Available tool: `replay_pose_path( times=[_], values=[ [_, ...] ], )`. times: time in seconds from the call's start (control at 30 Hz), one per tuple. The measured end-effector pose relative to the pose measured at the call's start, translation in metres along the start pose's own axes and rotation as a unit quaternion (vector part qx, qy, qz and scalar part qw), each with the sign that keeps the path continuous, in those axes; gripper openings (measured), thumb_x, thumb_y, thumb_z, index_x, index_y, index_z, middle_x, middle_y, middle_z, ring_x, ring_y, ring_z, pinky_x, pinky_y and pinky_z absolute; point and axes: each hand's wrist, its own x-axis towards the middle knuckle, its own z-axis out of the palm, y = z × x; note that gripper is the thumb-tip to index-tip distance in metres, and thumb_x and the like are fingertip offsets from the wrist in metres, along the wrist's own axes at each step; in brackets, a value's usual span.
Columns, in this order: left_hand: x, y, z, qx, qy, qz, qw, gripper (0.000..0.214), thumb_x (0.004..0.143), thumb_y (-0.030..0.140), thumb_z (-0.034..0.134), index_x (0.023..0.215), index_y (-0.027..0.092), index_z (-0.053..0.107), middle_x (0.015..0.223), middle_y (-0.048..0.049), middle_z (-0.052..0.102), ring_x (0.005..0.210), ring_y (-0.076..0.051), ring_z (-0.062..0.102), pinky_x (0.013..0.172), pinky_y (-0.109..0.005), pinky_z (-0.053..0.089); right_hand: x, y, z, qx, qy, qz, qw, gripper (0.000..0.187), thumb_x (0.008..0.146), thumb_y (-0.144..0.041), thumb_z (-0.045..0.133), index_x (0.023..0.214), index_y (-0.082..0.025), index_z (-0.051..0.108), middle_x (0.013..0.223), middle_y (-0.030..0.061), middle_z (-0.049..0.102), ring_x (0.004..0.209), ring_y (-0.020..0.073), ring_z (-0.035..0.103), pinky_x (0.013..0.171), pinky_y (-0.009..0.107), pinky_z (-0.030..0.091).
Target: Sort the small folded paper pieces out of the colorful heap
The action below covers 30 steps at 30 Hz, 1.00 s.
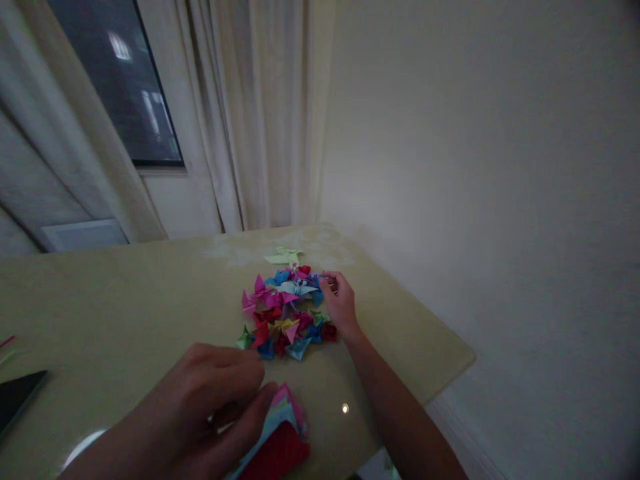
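A colourful cluster of origami cranes (280, 313) in pink, red, blue, green and yellow lies on the table. At its right edge, my right hand (341, 303) pinches a small blue-purple origami crane (320, 280), partly hidden by the fingers. Closer to me, my left hand (220, 393) is closed, with thumb and curled fingers near each other; whatever may be in them is hidden. Just under and right of that hand sits a stack of coloured paper (280, 447), red on top, partly covered by the thumb. A pale green folded paper piece (285, 256) lies behind the cluster.
The yellowish table (150, 300) has its right edge along a plain wall (475, 167). A dark flat object (20, 397) lies at the left, near thin pink and green strips (7, 350). Curtains (260, 113) and a window (120, 73) are behind the table.
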Motion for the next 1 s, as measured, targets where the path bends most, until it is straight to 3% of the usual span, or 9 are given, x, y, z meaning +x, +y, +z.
replay_pose_path(
  times=[0.03,0.1,0.2,0.27,0.33,0.4,0.5,0.8,1.0],
  values=[
    [-0.010,-0.001,0.012,0.008,-0.044,-0.045,0.998,0.026,0.097,0.036,0.061,0.072,0.028,0.060,0.065,0.0022,0.063,0.055,-0.014,0.059,0.057,-0.027,0.051,0.001,0.001,-0.001,-0.007,-0.002,0.005,1.000,0.031,0.088,-0.048,0.066,0.099,-0.020,0.073,0.080,0.0033,0.071,0.070,0.0194,0.063,0.063,0.029,0.051],
    [-0.037,-0.005,0.040,0.049,-0.071,-0.129,0.988,0.024,0.090,0.056,0.069,0.095,0.033,0.071,0.092,-0.0035,0.077,0.081,-0.024,0.072,0.073,-0.037,0.059,0.004,0.002,-0.003,-0.014,0.001,0.013,1.000,0.032,0.087,-0.049,0.065,0.098,-0.020,0.072,0.081,0.0039,0.071,0.069,0.0197,0.063,0.063,0.029,0.051],
    [-0.081,-0.014,0.085,0.094,-0.072,-0.236,0.964,0.075,0.074,0.074,0.076,0.138,0.035,0.064,0.137,-0.0118,0.070,0.122,-0.039,0.066,0.099,-0.054,0.056,0.006,0.003,-0.005,-0.021,0.009,0.014,1.000,0.034,0.086,-0.050,0.063,0.098,-0.020,0.071,0.084,0.0049,0.071,0.070,0.0200,0.063,0.066,0.031,0.051],
    [-0.099,-0.019,0.110,0.103,-0.063,-0.296,0.948,0.077,0.079,0.072,0.071,0.142,0.029,0.061,0.142,-0.0155,0.067,0.127,-0.041,0.063,0.103,-0.057,0.053,0.007,0.004,-0.005,-0.023,0.009,0.008,1.000,0.035,0.086,-0.051,0.062,0.099,-0.020,0.071,0.084,0.0052,0.072,0.071,0.0203,0.063,0.068,0.031,0.052],
    [-0.102,-0.021,0.125,0.090,-0.074,-0.332,0.936,0.058,0.092,0.064,0.060,0.135,0.025,0.064,0.139,-0.0159,0.066,0.127,-0.037,0.062,0.106,-0.055,0.051,0.007,0.004,-0.005,-0.022,0.009,0.005,1.000,0.035,0.086,-0.051,0.061,0.098,-0.019,0.071,0.084,0.0057,0.072,0.071,0.0207,0.064,0.069,0.032,0.052],
    [-0.092,-0.022,0.129,0.067,-0.099,-0.344,0.931,0.040,0.099,0.051,0.054,0.124,0.022,0.067,0.130,-0.0154,0.069,0.121,-0.033,0.064,0.105,-0.051,0.051,0.007,0.005,-0.005,-0.022,0.010,0.003,1.000,0.035,0.085,-0.050,0.061,0.098,-0.019,0.071,0.084,0.0061,0.072,0.071,0.0210,0.064,0.069,0.032,0.052],
    [-0.069,-0.022,0.118,0.033,-0.150,-0.325,0.933,0.026,0.097,0.036,0.056,0.115,0.021,0.065,0.124,-0.0137,0.070,0.115,-0.030,0.064,0.102,-0.045,0.051,0.006,0.008,-0.005,-0.023,0.011,0.001,1.000,0.035,0.085,-0.049,0.061,0.098,-0.018,0.071,0.085,0.0066,0.072,0.071,0.0212,0.064,0.069,0.032,0.052],
    [-0.038,-0.026,0.094,0.005,-0.250,-0.324,0.912,0.033,0.088,0.034,0.064,0.118,0.020,0.066,0.124,-0.0127,0.071,0.114,-0.030,0.067,0.101,-0.039,0.051,0.005,0.016,0.000,-0.022,0.009,-0.004,1.000,0.029,0.087,-0.044,0.061,0.098,-0.019,0.071,0.085,0.0054,0.073,0.073,0.0211,0.065,0.070,0.032,0.052],
    [-0.046,-0.025,0.101,0.016,-0.183,-0.276,0.943,0.030,0.089,0.035,0.058,0.115,0.026,0.070,0.122,-0.0101,0.075,0.111,-0.030,0.070,0.097,-0.041,0.056,0.004,0.017,0.001,-0.027,0.003,-0.004,1.000,0.028,0.088,-0.042,0.060,0.101,-0.020,0.071,0.085,0.0044,0.073,0.071,0.0203,0.065,0.069,0.031,0.052]
  ],
)
